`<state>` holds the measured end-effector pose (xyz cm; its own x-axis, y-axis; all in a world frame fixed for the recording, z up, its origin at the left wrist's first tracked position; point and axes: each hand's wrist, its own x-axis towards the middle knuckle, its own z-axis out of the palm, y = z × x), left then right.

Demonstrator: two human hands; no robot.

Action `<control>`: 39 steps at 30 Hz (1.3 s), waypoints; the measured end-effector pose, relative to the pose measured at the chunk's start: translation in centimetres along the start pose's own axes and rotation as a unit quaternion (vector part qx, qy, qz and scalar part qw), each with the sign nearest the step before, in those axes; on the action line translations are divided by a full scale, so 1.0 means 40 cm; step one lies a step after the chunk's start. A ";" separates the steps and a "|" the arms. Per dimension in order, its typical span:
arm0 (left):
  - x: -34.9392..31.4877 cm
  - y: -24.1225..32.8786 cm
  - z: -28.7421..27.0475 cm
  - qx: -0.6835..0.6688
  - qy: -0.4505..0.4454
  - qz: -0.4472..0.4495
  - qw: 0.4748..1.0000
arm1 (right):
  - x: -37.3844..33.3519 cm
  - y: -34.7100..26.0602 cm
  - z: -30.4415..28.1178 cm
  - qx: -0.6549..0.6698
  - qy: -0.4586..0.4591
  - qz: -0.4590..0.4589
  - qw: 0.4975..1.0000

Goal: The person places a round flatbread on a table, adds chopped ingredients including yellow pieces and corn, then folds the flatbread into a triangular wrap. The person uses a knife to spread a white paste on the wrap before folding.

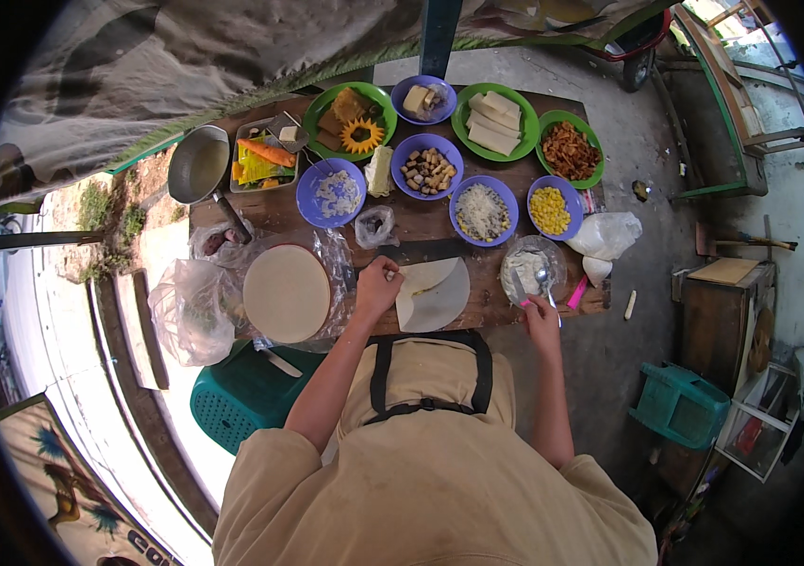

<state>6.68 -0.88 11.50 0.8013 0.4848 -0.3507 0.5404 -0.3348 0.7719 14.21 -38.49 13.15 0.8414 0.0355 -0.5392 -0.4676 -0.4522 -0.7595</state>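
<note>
On the wooden table before me lies a thin pale wrapper [444,300], partly folded over, with a line of greenish filling along the fold. My left hand [380,285] is at its left edge, fingers pinched together; what they hold, if anything, is too small to make out. My right hand [542,319] grips a pink-handled knife [518,282], its blade over a clear bowl of white paste [536,257]. A metal spoon [542,276] also rests in that bowl. Left of my left hand sits a round stack of wrappers [286,292] on plastic film.
Along the back stand purple bowls of corn [550,209], grated cheese [482,211] and browned cubes [428,172], and green plates with rolls [493,124] and shredded filling [571,152]. A saucepan [198,165] stands far left; a green stool [249,391] is below the table's left edge.
</note>
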 end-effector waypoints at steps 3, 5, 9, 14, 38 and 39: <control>-0.002 0.003 -0.004 0.004 0.003 0.019 1.000 | -0.019 -0.007 -0.015 0.087 -0.024 0.033 0.995; -0.003 0.006 -0.007 0.002 -0.003 0.019 1.000 | -0.030 -0.022 -0.017 0.103 -0.034 0.028 0.994; -0.008 0.007 -0.014 0.004 -0.016 -0.005 1.000 | -0.050 -0.065 0.004 0.099 -0.089 0.004 0.991; -0.010 0.010 -0.020 0.015 -0.015 -0.006 1.000 | -0.064 -0.125 0.154 -0.034 -0.135 -0.161 0.977; -0.019 0.017 -0.015 0.024 -0.009 0.005 1.000 | -0.075 -0.187 0.267 -0.296 -0.062 -0.345 0.889; -0.018 0.017 -0.016 0.028 -0.012 -0.001 1.000 | -0.075 -0.191 0.277 -0.292 -0.069 -0.345 0.890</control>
<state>6.29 -0.95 12.60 0.8054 0.4658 -0.3666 0.5559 -0.3790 0.7398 12.26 -25.28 16.55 0.8140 0.5742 -0.0882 0.4008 -0.6651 -0.6301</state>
